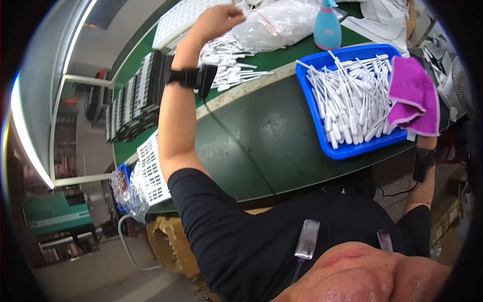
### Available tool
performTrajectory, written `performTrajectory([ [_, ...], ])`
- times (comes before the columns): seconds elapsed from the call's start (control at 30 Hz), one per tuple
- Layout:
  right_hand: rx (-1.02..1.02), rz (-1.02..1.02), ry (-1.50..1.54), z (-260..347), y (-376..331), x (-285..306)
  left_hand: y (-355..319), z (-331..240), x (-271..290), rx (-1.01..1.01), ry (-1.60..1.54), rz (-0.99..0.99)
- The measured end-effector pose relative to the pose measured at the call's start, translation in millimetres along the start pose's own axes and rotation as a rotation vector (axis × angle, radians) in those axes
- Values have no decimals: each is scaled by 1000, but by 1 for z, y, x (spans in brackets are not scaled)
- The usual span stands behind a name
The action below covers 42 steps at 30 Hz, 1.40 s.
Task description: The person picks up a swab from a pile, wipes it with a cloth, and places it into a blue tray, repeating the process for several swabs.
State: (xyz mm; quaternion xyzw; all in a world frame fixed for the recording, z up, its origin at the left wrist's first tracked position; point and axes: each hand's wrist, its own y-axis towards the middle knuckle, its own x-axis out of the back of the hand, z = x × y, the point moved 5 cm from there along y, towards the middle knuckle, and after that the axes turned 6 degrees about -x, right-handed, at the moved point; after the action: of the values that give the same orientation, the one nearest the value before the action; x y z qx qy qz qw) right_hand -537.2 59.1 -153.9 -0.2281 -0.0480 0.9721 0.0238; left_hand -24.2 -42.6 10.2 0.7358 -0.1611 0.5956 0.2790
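My left hand (219, 21) is raised over the far side of the table, fingers bent and slightly apart, with nothing visible in them. Below and beside it lies a loose pile of thin white sticks (234, 68), each with one thicker end. A blue tray (322, 144) at the right holds many similar white sticks (352, 103). A purple cloth (420, 90) drapes over the tray's right edge. My right forearm (426, 189) reaches up to the cloth, which hides my right hand; whether its fingers grip the cloth cannot be seen.
A clear plastic bag (276, 25) and a blue spray bottle (327, 30) stand at the back. Black ridged racks (136, 98) are stacked at the left, near a white perforated basket (152, 168). A fan (460, 83) is at the far right.
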Motion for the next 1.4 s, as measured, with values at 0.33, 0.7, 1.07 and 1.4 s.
performTrajectory([
  [0.33, 91, 542, 89, -18, -7, -70, -200, 16, -110, 447, 276, 111],
  [0.7, 757, 264, -681, -39, -32, -109, -195, 48, -145, 271, 95, 15],
  [1.07, 1, 304, 489, -43, -49, -122, -104, -33, -115, 292, -684, -280],
  [1.4, 195, 167, 149, -59, -45, -132, -56, -129, -126, 285, -1491, -487],
])
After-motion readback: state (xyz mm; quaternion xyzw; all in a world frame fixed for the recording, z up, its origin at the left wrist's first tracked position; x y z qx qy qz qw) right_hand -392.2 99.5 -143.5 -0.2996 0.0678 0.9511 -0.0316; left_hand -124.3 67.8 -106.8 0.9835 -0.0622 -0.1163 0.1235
